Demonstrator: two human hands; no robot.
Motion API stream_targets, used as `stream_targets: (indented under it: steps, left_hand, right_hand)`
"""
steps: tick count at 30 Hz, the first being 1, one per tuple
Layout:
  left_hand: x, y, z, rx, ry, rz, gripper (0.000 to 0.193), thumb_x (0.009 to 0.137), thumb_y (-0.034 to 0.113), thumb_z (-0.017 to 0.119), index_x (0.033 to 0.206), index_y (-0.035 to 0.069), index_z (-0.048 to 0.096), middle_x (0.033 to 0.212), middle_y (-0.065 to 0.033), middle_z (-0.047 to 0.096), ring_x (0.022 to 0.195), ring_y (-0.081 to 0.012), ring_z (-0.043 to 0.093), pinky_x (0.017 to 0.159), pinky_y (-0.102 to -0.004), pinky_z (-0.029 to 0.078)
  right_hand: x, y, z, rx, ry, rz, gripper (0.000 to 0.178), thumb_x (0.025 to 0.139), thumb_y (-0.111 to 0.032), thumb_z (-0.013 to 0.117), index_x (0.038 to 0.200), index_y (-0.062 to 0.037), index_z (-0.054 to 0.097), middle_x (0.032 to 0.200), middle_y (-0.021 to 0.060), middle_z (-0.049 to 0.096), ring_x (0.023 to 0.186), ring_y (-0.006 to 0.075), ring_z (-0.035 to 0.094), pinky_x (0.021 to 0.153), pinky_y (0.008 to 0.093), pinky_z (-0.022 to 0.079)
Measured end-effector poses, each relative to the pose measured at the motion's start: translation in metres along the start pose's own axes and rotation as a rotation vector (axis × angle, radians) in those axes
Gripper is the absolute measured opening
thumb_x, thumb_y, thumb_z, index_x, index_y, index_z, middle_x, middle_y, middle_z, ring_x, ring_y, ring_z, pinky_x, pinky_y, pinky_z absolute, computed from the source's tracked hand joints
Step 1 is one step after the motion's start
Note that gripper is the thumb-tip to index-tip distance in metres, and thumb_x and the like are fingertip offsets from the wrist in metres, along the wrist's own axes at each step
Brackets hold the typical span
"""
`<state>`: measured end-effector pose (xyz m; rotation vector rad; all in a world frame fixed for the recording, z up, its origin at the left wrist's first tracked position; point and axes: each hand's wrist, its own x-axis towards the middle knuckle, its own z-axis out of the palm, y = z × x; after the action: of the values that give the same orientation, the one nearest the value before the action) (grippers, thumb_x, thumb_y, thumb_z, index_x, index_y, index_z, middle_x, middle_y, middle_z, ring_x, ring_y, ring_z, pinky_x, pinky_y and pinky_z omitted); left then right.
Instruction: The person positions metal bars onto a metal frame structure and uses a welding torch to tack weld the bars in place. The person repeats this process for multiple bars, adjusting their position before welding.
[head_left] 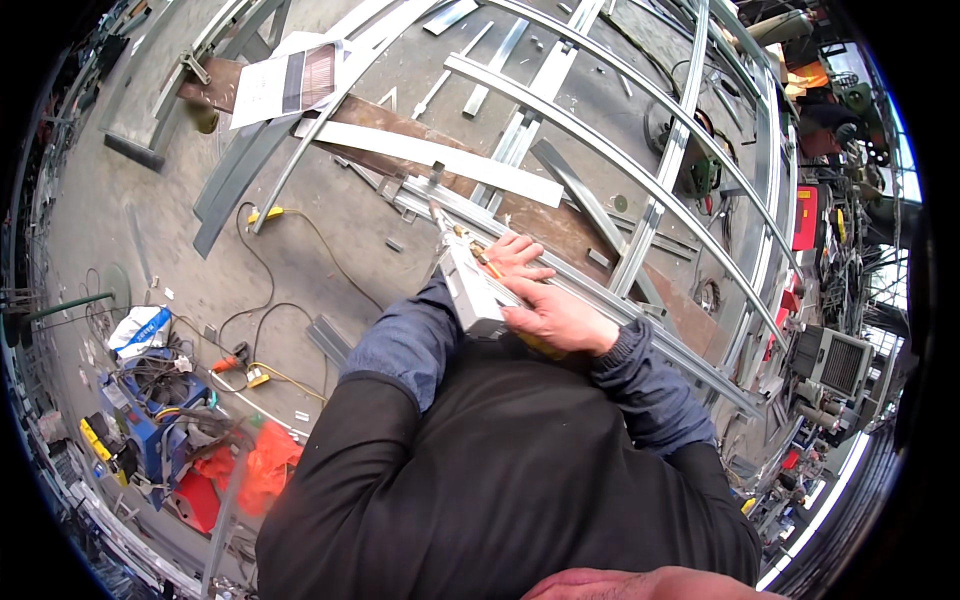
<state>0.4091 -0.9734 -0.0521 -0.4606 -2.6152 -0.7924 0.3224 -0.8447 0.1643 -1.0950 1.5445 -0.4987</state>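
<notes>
Both my hands hold a grey-white boxy hand tool (470, 290) with a thin pointed nozzle. Its tip (437, 212) rests by a small upright bracket on a long galvanised steel rail (600, 295). My left hand (516, 254) comes from the blue sleeve on the left, passes under the tool, and its fingers wrap the far side near the front. My right hand (556, 316) lies over the rear of the tool body, above a yellow part that is mostly hidden. The rail belongs to a large curved metal frame (660, 175) lying on the concrete floor.
A printed paper sheet (288, 85) lies on a rusty steel plate (380, 115) at the top left. A flat white strip (440, 160) crosses the frame. Yellow cable (300, 225), a blue machine (150, 410) and orange-red plastic (262, 468) sit at the left. A green grinder (702, 176) lies beyond.
</notes>
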Motion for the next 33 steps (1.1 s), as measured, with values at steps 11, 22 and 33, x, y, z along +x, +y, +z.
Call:
stream_targets:
  steps: [11,22,33]
  left_hand:
    - [-0.004,-0.008,0.007,-0.048,0.186,0.045,0.058,0.085,0.042,0.063,0.136,0.017,0.074,0.125,-0.0150,0.063,0.115,-0.0318,0.058,0.097,-0.0467,0.047]
    - [-0.004,-0.007,0.011,-0.042,0.112,-0.005,0.056,0.087,0.042,0.061,0.137,0.020,0.075,0.131,-0.0159,0.063,0.123,-0.0339,0.057,0.103,-0.0480,0.046]
    - [-0.006,-0.012,0.027,-0.041,0.114,-0.007,0.055,0.087,0.044,0.060,0.134,0.019,0.077,0.132,-0.0185,0.064,0.125,-0.0373,0.058,0.104,-0.0506,0.046]
  right_hand:
    - [0.034,0.000,0.006,0.031,-0.016,-0.023,0.061,0.109,-0.038,0.067,0.158,-0.0030,0.057,0.142,0.0215,0.070,0.133,0.0337,0.065,0.115,0.0411,0.048]
    - [0.046,0.005,0.012,0.047,0.019,-0.034,0.056,0.109,-0.038,0.067,0.152,-0.0023,0.062,0.132,0.0215,0.071,0.124,0.0347,0.068,0.109,0.0429,0.051]
    - [0.049,0.013,0.017,0.016,-0.005,0.002,0.060,0.110,-0.031,0.068,0.161,-0.0021,0.054,0.141,0.0174,0.070,0.132,0.0273,0.064,0.116,0.0382,0.048]
